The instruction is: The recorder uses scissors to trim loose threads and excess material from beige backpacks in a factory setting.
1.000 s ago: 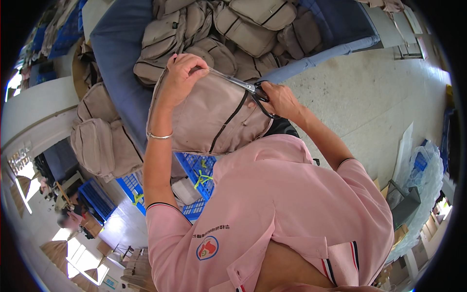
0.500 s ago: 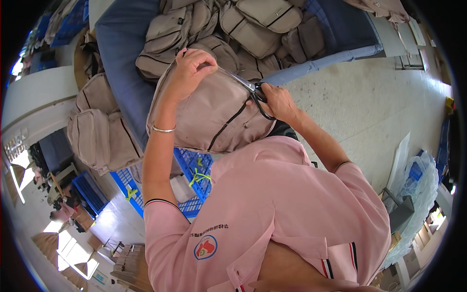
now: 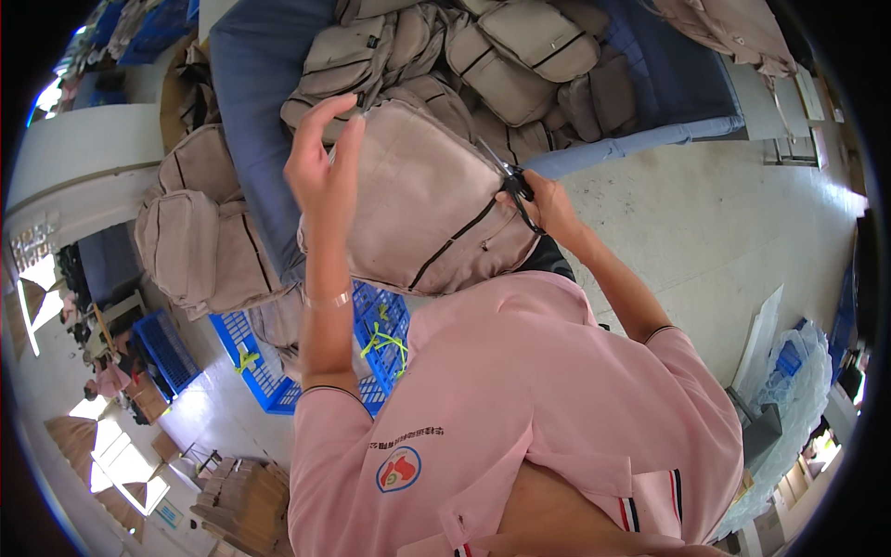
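Before a blue fabric-lined bin (image 3: 262, 148) of overlapping, uncountable backpacks (image 3: 506, 84), one taupe backpack (image 3: 418, 190) lies between the left hand (image 3: 323, 167) and right hand (image 3: 555, 209); another backpack (image 3: 190, 241) sits farther left. The left forearm (image 3: 327, 265) partly hides a blue lattice crate (image 3: 269, 385). Left thumb and forefinger nearly meet, grip unclear; right fingers clamp one pair of scissors (image 3: 517, 181).

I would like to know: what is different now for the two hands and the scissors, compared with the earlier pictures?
The left hand has moved left, away from the scissors, leaving its earlier place over the upper part of the beige backpack; its thumb and index finger now stand apart. The scissors' blades point more steeply away from the person. The right hand still holds the scissors, and the backpack stays near the person's body.
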{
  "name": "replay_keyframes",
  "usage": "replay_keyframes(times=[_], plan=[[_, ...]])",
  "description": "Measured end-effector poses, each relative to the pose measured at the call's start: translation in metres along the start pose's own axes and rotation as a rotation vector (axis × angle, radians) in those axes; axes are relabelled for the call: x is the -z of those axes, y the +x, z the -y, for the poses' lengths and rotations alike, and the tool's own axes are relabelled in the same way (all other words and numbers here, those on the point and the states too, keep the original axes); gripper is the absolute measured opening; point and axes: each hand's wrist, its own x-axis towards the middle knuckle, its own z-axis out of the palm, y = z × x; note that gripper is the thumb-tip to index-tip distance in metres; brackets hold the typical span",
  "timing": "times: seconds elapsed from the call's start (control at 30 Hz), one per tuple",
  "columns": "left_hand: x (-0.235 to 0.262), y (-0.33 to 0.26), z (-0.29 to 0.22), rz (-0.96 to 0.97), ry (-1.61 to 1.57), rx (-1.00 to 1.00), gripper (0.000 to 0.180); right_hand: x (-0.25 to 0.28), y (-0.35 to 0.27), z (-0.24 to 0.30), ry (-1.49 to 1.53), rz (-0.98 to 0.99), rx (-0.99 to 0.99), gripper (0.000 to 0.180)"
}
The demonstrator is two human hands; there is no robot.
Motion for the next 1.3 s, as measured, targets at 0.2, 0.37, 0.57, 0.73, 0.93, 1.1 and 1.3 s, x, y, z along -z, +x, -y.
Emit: replay_keyframes(times=[0.2,0.37,0.57,0.73,0.93,1.1,1.3], plan=[[0.013,-0.073,-0.165,-0.275,-0.465,-0.496,0.017,-0.007,-0.002,0.0,0.0,-0.004,-0.091,0.055],[0.027,-0.084,-0.258,-0.234,-0.95,-0.033,0.015,-0.005,-0.004,0.012,0.033,-0.013,-0.096,0.052],[0.022,-0.089,-0.208,-0.797,-0.714,-0.081,0.016,-0.01,-0.003,0.021,0.08,-0.056,-0.021,0.051],[0.062,-0.106,-0.1,-0.332,-0.064,0.038,0.034,0.0,-0.004,0.021,-0.024,-0.082,-0.061,0.057],[0.048,-0.164,0.067,-0.44,0.339,0.358,0.06,0.019,0.022,0.056,-0.314,-0.06,0.162,0.064],[0.043,-0.165,0.075,-0.429,0.376,0.323,0.066,0.024,0.046,0.078,-0.402,0.04,0.101,0.074],[0.044,-0.166,0.074,-0.421,0.376,0.324,0.064,0.019,0.062,0.087,-0.458,0.066,0.126,0.074]])
